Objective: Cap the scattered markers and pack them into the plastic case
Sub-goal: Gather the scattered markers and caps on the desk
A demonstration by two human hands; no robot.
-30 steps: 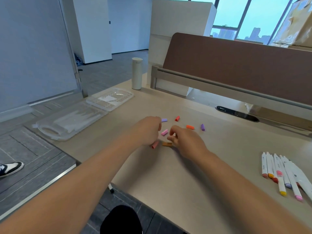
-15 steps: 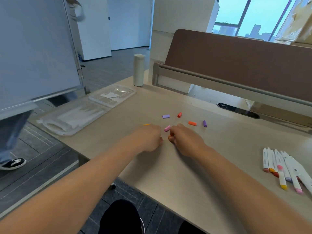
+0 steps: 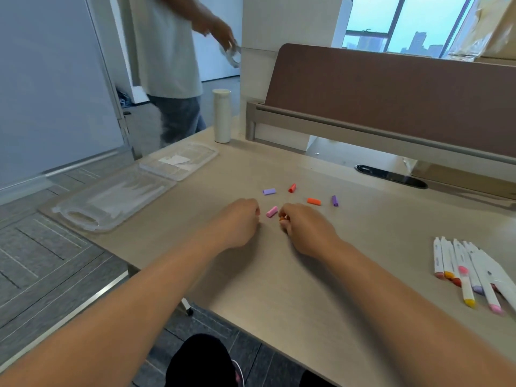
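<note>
Bystander (image 3: 167, 51) now at upper left; right grip (image 3: 307, 230) pinches an orange cap (image 3: 282, 218), left grip (image 3: 240, 222) curled, contents hidden, beside pink cap (image 3: 271, 211).

Bright, even daylight comes from the far-right window (image 3: 405, 32). Shadows on the desk (image 3: 279, 289) are soft. Wide-angle bending warps the edges; the passing person (image 3: 167, 65) is motion-blurred.

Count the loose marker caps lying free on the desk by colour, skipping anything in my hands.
purple caps: 2
red cap: 1
orange cap: 1
pink cap: 1
Total: 5
The right hand pinches an orange piece, not counted.
</note>
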